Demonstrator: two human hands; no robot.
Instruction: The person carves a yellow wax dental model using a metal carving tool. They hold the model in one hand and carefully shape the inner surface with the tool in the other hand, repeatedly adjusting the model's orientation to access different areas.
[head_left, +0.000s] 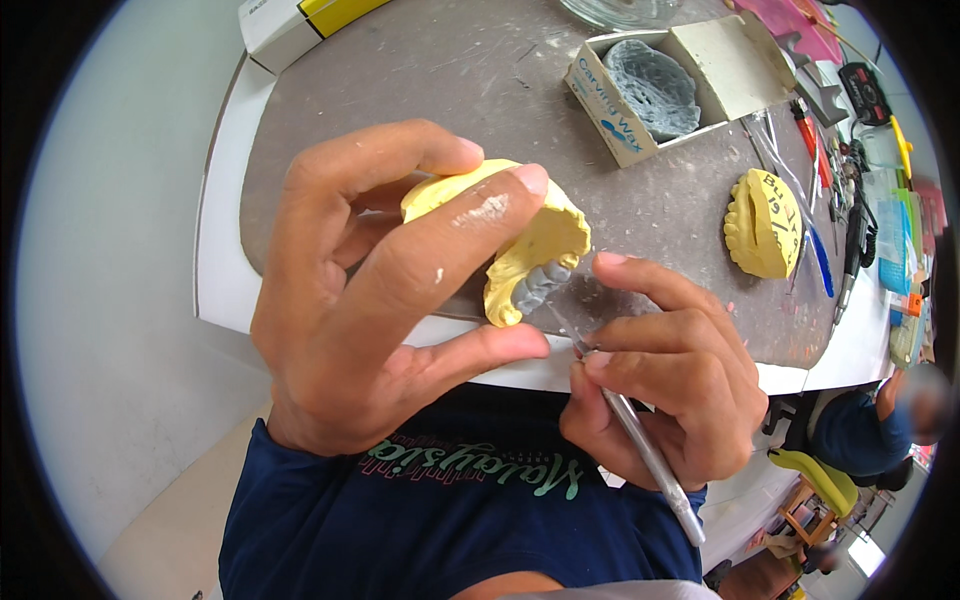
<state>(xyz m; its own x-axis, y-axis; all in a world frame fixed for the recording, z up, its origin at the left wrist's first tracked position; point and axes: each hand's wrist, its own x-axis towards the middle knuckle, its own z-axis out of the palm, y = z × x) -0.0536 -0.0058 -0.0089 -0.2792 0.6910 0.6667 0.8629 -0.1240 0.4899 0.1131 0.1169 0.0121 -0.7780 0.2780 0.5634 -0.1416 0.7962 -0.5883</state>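
My left hand [345,265] grips a yellow plaster dental cast [562,232], its fingers curled over the top and its thumb below. Along the cast's near right side sits a short row of grey wax teeth [540,285]. In my right hand [685,375] is a slim craft knife [650,455] with a round metal handle, held like a pen. Its thin blade points up and left, with the tip close beside the grey teeth; whether it touches them I cannot tell. My right index finger stretches toward the cast without clearly touching it.
On the brown-topped table [400,85], an open carton [632,150] holds a lump of grey wax [652,88]. Another yellow cast [755,225] lies at right, near a blue tool [820,262] and several other tools. A glass dish [620,10] stands far back. A person [860,430] sits at far right.
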